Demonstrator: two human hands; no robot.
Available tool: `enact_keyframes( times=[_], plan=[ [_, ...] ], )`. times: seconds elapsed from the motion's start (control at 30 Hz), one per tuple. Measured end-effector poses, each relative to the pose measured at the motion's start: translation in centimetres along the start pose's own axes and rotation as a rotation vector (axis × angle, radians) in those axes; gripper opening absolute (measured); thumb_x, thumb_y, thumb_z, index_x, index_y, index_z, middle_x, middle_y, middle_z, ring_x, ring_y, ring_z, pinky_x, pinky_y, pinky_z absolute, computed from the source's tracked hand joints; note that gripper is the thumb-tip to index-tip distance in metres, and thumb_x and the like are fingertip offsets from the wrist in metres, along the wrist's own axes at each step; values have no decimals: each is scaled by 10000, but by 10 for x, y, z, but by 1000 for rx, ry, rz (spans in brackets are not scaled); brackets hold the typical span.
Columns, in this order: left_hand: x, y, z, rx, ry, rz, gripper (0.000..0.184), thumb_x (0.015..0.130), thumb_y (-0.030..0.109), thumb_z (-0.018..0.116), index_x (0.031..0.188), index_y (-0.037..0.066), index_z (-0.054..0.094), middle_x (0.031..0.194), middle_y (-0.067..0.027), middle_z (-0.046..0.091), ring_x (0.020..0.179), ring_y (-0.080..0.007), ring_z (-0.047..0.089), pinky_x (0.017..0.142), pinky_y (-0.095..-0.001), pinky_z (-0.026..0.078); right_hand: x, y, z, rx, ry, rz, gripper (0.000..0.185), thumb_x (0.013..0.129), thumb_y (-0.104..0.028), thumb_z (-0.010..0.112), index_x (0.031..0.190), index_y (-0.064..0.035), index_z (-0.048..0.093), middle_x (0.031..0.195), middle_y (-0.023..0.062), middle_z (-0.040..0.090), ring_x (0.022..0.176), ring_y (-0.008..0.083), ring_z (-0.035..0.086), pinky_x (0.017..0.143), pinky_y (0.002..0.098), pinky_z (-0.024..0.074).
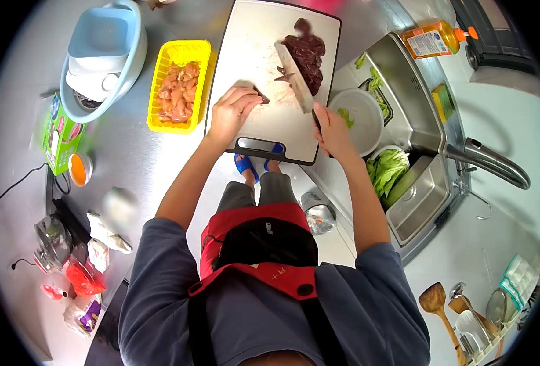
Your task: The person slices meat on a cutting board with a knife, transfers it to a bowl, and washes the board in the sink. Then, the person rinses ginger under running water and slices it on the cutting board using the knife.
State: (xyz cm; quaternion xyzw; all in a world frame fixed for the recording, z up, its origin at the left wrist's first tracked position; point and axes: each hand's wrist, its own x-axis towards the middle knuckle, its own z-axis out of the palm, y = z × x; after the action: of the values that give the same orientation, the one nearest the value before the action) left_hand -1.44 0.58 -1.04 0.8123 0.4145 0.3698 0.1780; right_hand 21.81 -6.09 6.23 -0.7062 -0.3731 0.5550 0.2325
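The white cutting board (pixel 245 67) with a dark rim lies in front of me. My right hand (pixel 336 133) is closed around the dark handle of a kitchen knife (pixel 295 78). Its broad blade rests against a heap of sliced dark red meat (pixel 309 60), which looks like liver, at the board's upper right. At the board's lower left, my left hand (pixel 233 114) has its fingers bunched together on a small dark piece of liver (pixel 261 96). Small scraps and reddish smears lie between the hand and the blade.
Left of the board stands a yellow tray (pixel 154 113) of cut raw meat, with a blue basin (pixel 140 52) beyond. To the right, a white bowl (pixel 361 100) sits by the sink (pixel 402 85), which has leafy greens (pixel 389 172) and a faucet (pixel 489 163). A soap bottle (pixel 431 41) stands behind.
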Motion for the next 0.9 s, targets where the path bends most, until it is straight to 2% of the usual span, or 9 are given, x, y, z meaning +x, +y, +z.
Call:
enact_keyframes(
  times=[0.07,0.2,0.27,0.3,0.37,0.67,0.7,0.77,0.9],
  plan=[
    [1,0,-1,8,-4,1,107,736,86,725,841,87,708,912,-25,679,871,-197,636,770,-309,529,1,-5,0,-62,35,-154,491,985,-477,401,778,-44,507,522,3,415,354,110,388,336,266,315],
    [-2,2,-3,28,35,-1,108,726,95,738,829,88,708,889,-22,673,857,-194,632,752,-303,525,-17,-17,12,-57,-107,-42,490,988,-475,400,780,-47,518,539,12,441,382,114,414,361,268,342],
    [-1,3,-4,27,52,-5,108,723,98,742,824,87,707,880,-22,671,851,-193,631,745,-302,524,-15,-6,18,-211,-102,-232,486,989,-460,411,768,-41,518,539,27,451,420,116,435,402,289,358],
    [-1,4,-4,37,51,-13,108,720,99,745,819,84,705,875,-23,669,846,-193,630,738,-301,522,-16,-7,19,-211,-102,-231,486,989,-460,411,768,-41,518,539,27,451,420,116,435,402,289,358],
    [-1,4,-4,49,51,-23,108,718,99,748,815,81,703,869,-23,667,842,-193,629,732,-300,521,-17,-12,19,-280,-120,-170,464,977,-392,441,832,36,547,715,281,530,675,450,516,654,471,419],
    [2,3,-1,75,16,4,104,732,78,733,822,58,687,872,-42,663,864,-210,629,747,-313,522,-17,-17,24,-432,-78,-248,482,977,-406,423,875,31,600,806,285,602,815,450,585,716,487,449],
    [2,2,-1,69,14,4,105,733,74,729,825,55,682,880,-47,662,873,-217,627,756,-317,520,-10,-13,30,-431,-76,-245,482,977,-406,423,875,31,600,806,285,602,815,450,585,716,487,449],
    [2,4,1,58,10,9,105,735,69,725,828,52,677,888,-52,660,882,-224,625,765,-321,519,13,-2,46,-435,15,-412,487,991,-405,418,858,40,565,724,266,563,701,471,518,641,464,422],
    [2,4,-2,30,-17,-2,113,737,57,718,835,41,665,901,-57,655,889,-240,619,774,-330,512,24,-12,65,-398,89,-410,486,992,-403,412,879,42,572,758,283,562,720,486,511,667,465,432]
  ],
)
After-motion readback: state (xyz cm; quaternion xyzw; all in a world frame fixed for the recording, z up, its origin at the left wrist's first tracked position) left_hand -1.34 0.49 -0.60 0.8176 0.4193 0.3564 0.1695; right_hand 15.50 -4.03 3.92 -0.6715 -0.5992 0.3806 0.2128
